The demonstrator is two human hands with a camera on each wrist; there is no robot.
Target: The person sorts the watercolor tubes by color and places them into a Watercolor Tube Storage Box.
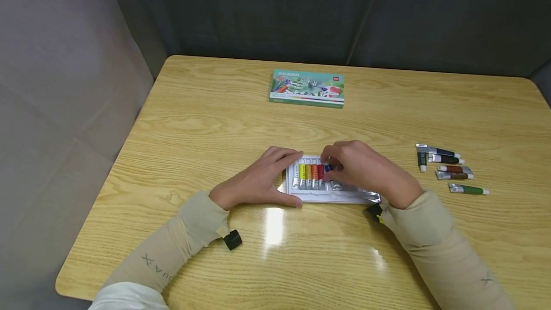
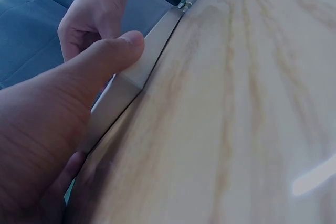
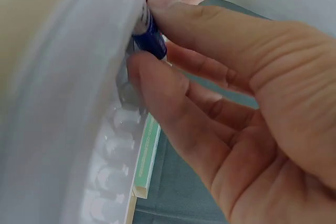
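A white plastic tray lies before me in the head view, with white, yellow, ochre, orange and red paint tubes side by side in its left part. My left hand holds the tray's left end, thumb on the near wall and fingers at the far edge. Over the tray's middle, my right hand pinches a blue paint tube between thumb and fingers, right beside the red one. Vacant moulded slots show in the right wrist view. My right hand hides much of the tray's right part.
Farther back on the wooden table lies a flat teal paint box with printed flowers. To the right are several loose tubes, among them a green one, brown ones and dark ones. Dark curtains hang behind.
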